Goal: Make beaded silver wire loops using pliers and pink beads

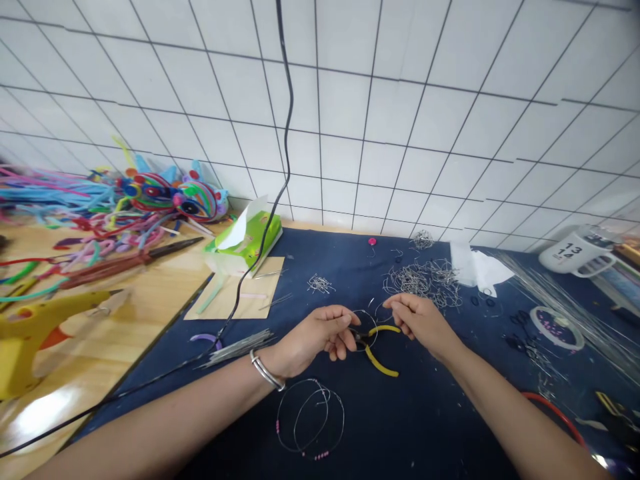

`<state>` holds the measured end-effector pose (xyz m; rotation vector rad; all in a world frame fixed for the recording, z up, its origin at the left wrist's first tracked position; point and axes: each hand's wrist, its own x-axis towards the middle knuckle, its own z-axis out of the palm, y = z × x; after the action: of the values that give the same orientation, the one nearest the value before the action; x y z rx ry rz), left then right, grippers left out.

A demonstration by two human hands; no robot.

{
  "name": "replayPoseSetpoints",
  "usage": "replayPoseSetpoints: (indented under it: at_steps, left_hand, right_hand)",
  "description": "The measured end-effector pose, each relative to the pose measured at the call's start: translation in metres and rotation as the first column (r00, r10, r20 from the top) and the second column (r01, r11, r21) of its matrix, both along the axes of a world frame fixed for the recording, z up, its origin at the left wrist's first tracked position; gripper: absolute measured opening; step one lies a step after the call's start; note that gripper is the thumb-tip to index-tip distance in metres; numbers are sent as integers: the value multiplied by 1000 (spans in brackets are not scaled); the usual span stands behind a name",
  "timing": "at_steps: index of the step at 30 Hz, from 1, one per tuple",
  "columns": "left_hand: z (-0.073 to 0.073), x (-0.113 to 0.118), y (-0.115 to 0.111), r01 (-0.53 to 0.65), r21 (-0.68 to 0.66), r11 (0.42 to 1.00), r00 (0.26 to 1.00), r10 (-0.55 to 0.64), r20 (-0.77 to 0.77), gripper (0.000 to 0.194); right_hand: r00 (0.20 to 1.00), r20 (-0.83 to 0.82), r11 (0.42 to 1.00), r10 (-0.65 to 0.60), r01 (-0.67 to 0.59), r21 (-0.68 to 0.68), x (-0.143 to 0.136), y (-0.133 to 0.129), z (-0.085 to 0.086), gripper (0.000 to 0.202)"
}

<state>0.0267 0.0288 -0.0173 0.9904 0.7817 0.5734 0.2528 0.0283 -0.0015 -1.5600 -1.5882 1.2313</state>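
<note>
Head view: dark blue cloth (425, 407) covers the work surface, probably chosen so that thin bright wire shows against it. Left hand (320, 333): thumb and forefinger closed in a narrow pinch on the wire ring, the other fingers curled below, apparently to steady it. Right hand (420, 320): thumb and forefinger drawn together on what appears to be the wire end, likely to control its direction; the exact contact is too fine to confirm. Tangled wire pieces (423, 280) lie beyond the right hand. Two beaded wire hoops (343, 417) overlap on the cloth nearer the wearer, seemingly set aside out of the hands' way. Yellow-handled pliers (384, 365) rest below the ring, handles spread, presumably kept within quick reach; their tip is partly obscured. Wire ring (377, 323): located between the hands, above the pliers. Pink beads (323, 456): on the hoops.
</note>
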Motion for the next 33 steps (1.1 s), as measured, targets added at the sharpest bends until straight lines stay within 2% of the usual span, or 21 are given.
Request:
replayPoseSetpoints:
  at_steps: [6, 8, 10, 12, 14, 16, 18, 23, 27, 29, 31, 33]
  left_hand:
    - [2, 1, -3, -77, -15, 997, 995, 78, 58, 29]
    - [2, 3, -5, -107, -16, 994, 991, 108, 77, 29]
    - [3, 5, -9, -131, -26, 991, 988, 133, 85, 30]
    - [3, 8, -12, -145, -47, 988, 985, 148, 89, 30]
    - [4, 11, -17, -140, -63, 988, 984, 146, 103, 31]
    - [6, 13, -21, -131, -69, 989, 983, 139, 123, 31]
    - [7, 15, -25, -140, -74, 987, 979, 149, 136, 30]
    - [10, 17, -31, -176, -76, 981, 974, 185, 132, 28]
    - [11, 17, -30, -180, -40, 983, 977, 183, 109, 23]
    - [11, 16, -29, -196, 2, 981, 975, 195, 108, 21]
    - [12, 14, -25, -231, 32, 972, 966, 226, 122, 22]
    - [12, 12, -22, -256, 15, 967, 955, 250, 162, 22]
  right_hand:
    - [999, 23, 1000, -23, 23, -3, -1, -2, 5, 30]
    - [995, 104, 998, 9, -16, 66, -5, -7, 7, 32]
    - [967, 254, 972, 12, -71, 224, -11, -13, 9, 32]
    - [897, 442, 895, -29, -174, 411, -16, -20, 7, 30]
    - [780, 621, 792, -76, -331, 513, -22, -27, 3, 29]
    - [660, 741, 708, -122, -466, 532, -26, -33, -2, 27]
    - [576, 800, 652, -168, -544, 529, -30, -38, -5, 23]
    - [477, 849, 568, -230, -642, 514, -36, -47, -7, 19]
    - [486, 855, 515, -182, -693, 504, -39, -50, -8, 18]
    - [518, 846, 517, -125, -694, 501, -38, -49, -9, 17]
    - [586, 807, 551, -72, -651, 522, -37, -47, -8, 16]
    - [703, 710, 624, -47, -534, 570, -35, -43, -6, 16]
